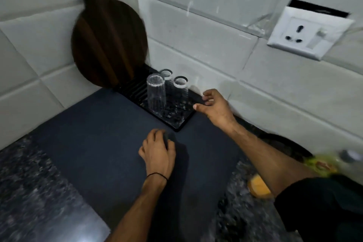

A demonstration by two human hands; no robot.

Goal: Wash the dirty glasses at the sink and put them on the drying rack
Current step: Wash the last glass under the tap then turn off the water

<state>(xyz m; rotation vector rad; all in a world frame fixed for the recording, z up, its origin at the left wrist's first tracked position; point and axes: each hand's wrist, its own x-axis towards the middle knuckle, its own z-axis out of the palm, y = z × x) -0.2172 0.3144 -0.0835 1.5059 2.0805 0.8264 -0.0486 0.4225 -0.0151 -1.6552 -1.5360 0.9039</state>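
Tiled counter corner: three glasses [156, 92] stand inverted on the black drying rack [177, 123], the empty right hand [216, 109] loosely spread at its edge, the left hand [157, 152] resting palm-down, holding nothing, on the dark mat [94, 135]; racking appears complete, any remaining glass requiring a return to the sink.

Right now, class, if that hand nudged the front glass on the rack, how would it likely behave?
The front glass is tall and narrow, so it would probably tip rather than slide. It looks thin and clear, likely fragile, and could knock the two glasses behind it. The rack glistens, so the glass may be wet and slippery.
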